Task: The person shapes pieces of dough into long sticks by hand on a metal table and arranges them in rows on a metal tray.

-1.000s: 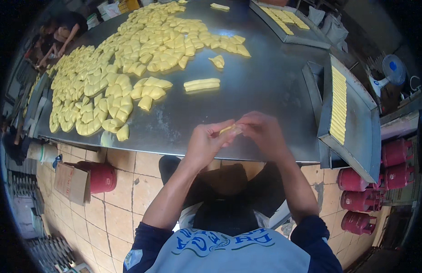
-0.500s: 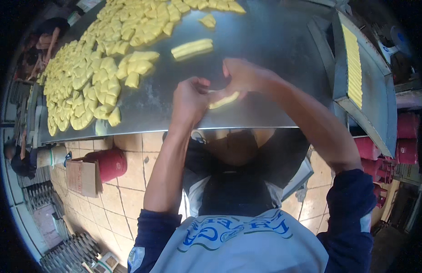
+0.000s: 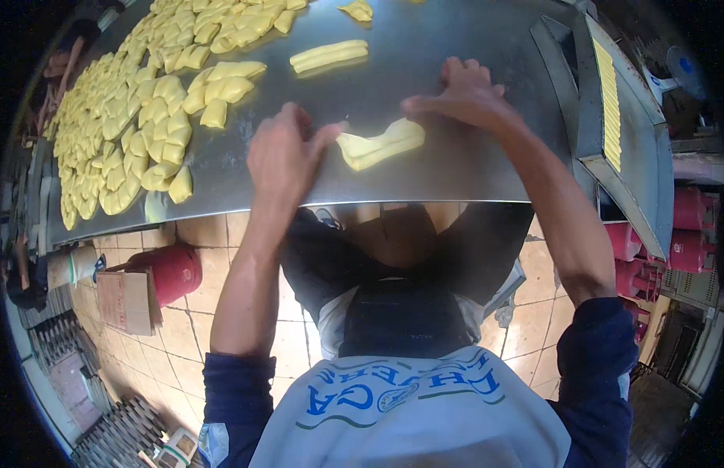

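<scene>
A folded strip of yellow dough (image 3: 380, 143) lies on the metal table (image 3: 456, 164) near its front edge. My left hand (image 3: 282, 152) rests beside the strip's left end, its thumb touching it. My right hand (image 3: 462, 95) presses down flat just past the strip's right end, fingers spread on the table. Two finished dough sticks (image 3: 328, 56) lie side by side further back. A big spread of several yellow dough pieces (image 3: 136, 117) covers the table's left and far side.
A metal tray (image 3: 612, 117) with a row of yellow sticks stands at the right. Red gas cylinders (image 3: 690, 226) stand on the tiled floor at the right. A red bucket (image 3: 173, 271) and a cardboard box (image 3: 126, 300) sit under the table's left.
The dough strip was held up between both hands; now it lies on the table, with my hands lowered to its ends. The view has tilted further down.
</scene>
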`<action>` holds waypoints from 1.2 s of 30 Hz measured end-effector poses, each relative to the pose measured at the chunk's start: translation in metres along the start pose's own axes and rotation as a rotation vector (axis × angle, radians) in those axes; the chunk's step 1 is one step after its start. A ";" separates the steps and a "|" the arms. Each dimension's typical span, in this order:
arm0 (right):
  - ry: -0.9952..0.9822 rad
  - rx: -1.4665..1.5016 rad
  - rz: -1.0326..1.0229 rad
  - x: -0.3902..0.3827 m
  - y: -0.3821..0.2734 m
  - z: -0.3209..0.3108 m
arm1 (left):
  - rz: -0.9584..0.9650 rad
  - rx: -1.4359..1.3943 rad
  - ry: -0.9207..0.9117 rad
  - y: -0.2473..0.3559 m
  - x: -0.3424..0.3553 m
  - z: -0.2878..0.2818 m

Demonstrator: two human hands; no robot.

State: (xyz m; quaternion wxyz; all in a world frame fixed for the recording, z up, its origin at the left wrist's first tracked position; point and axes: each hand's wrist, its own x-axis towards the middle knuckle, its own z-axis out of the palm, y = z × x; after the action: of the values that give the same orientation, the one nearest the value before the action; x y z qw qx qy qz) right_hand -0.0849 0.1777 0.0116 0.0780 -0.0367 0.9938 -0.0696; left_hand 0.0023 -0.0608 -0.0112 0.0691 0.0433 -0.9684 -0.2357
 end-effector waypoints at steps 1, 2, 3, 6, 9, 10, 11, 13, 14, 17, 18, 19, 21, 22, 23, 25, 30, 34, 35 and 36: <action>-0.030 0.011 -0.014 -0.004 0.007 -0.003 | -0.035 0.000 0.018 -0.004 0.000 -0.003; -0.132 0.192 -0.103 -0.011 0.015 -0.007 | -0.035 -0.011 0.014 -0.007 -0.002 -0.006; -0.200 0.350 -0.116 -0.015 0.017 -0.007 | 0.042 -0.025 0.015 -0.008 -0.005 -0.009; -0.037 0.537 -0.362 -0.049 0.017 0.009 | 0.160 -0.040 -0.010 -0.002 -0.014 -0.015; -0.069 0.478 -0.332 -0.049 0.012 0.017 | 0.216 0.033 -0.067 0.010 -0.011 -0.016; -0.028 0.506 -0.367 -0.044 0.009 0.018 | 0.137 0.027 -0.135 0.011 -0.007 -0.016; -0.157 0.512 -0.302 -0.034 0.007 0.016 | 0.055 0.022 -0.204 0.012 -0.003 -0.016; -0.295 0.522 -0.237 -0.016 0.002 0.009 | 0.044 0.029 -0.251 0.012 0.004 -0.014; -0.319 0.303 -0.185 -0.007 0.000 0.004 | 0.032 0.035 -0.290 0.011 0.006 -0.013; -0.295 -0.059 -0.128 0.007 -0.010 -0.012 | 0.274 0.202 -0.123 0.009 0.007 -0.013; -0.246 -0.192 -0.135 0.008 -0.015 -0.016 | 0.289 0.231 -0.072 0.009 0.008 -0.014; -0.234 -0.197 -0.123 0.011 -0.022 -0.021 | 0.291 0.181 -0.113 0.008 0.010 -0.018; -0.337 -0.252 -0.108 0.012 -0.036 -0.025 | 0.300 0.136 -0.145 0.011 0.016 -0.021; -0.374 -0.199 -0.168 0.011 -0.042 -0.024 | 0.225 0.156 -0.256 0.013 0.019 -0.021; -0.363 -0.210 -0.222 0.009 -0.049 -0.019 | 0.161 0.165 -0.334 0.015 0.020 -0.019; -0.356 -0.206 -0.274 0.009 -0.050 -0.017 | 0.132 0.217 -0.332 0.019 0.020 -0.014; -0.375 -0.241 -0.161 0.009 -0.024 -0.016 | 0.213 0.307 -0.188 0.011 0.010 -0.008; -0.344 -0.216 -0.130 0.016 -0.020 -0.015 | 0.298 0.201 -0.150 0.007 0.012 -0.013; -0.363 -0.184 -0.139 0.018 -0.022 -0.014 | 0.195 0.113 -0.223 0.008 0.014 -0.013; -0.335 -0.140 -0.146 0.020 -0.023 -0.014 | 0.210 0.125 -0.245 0.011 0.015 -0.011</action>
State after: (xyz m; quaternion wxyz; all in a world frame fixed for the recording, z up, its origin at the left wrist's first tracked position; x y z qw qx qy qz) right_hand -0.1051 0.1554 0.0256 0.2341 -0.1249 0.9642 0.0012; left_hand -0.0115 -0.0574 0.0051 -0.0279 -0.0827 -0.9815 -0.1703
